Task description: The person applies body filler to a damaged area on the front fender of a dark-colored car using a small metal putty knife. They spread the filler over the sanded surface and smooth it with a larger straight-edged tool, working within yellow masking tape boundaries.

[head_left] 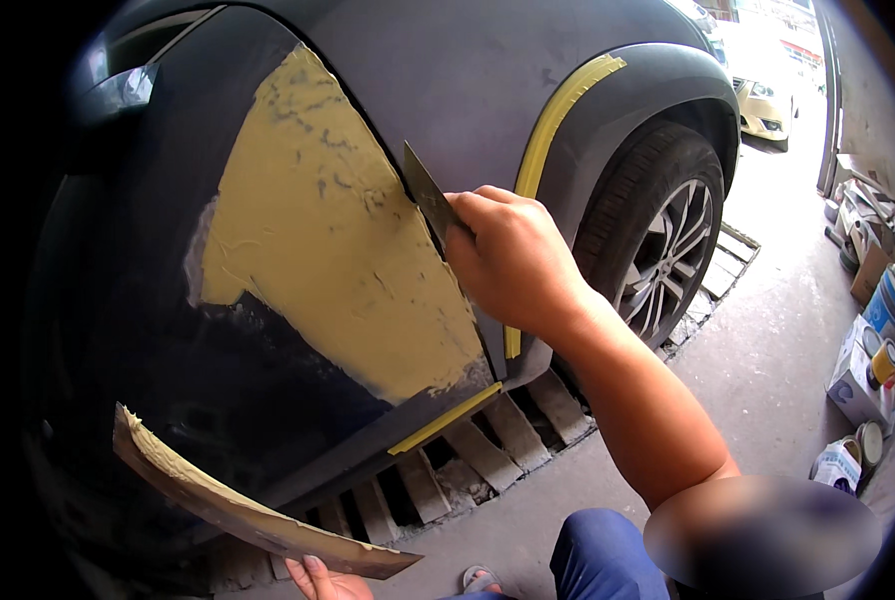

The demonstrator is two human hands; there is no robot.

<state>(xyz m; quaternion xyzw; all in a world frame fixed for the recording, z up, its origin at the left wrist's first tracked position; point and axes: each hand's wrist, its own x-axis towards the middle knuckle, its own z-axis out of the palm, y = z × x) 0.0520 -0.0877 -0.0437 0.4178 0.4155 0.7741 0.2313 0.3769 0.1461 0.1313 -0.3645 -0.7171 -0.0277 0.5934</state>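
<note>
A broad patch of yellow body filler [318, 240] covers part of the dark grey car door [148, 330] before me, with grey showing through in smears near its top. My right hand [518, 250] is closed around a thin metal scraper [426, 190], its blade tilted along the door's seam at the patch's right edge. Whether the blade touches the panel I cannot tell. Low on the left, my left hand [328, 581] grips the lower edge of a long, curved metal spreader blade [228, 511]. Yellow filler lies along that blade's upper edge.
Yellow masking tape [548, 125] lines the wheel arch, and another strip [446, 418] runs along the sill. The wheel [658, 240] stands right of my forearm. Slotted floor grating [483, 450] lies below the door. Cans and boxes [858, 375] line the right wall; a light-coloured car [763, 90] stands beyond.
</note>
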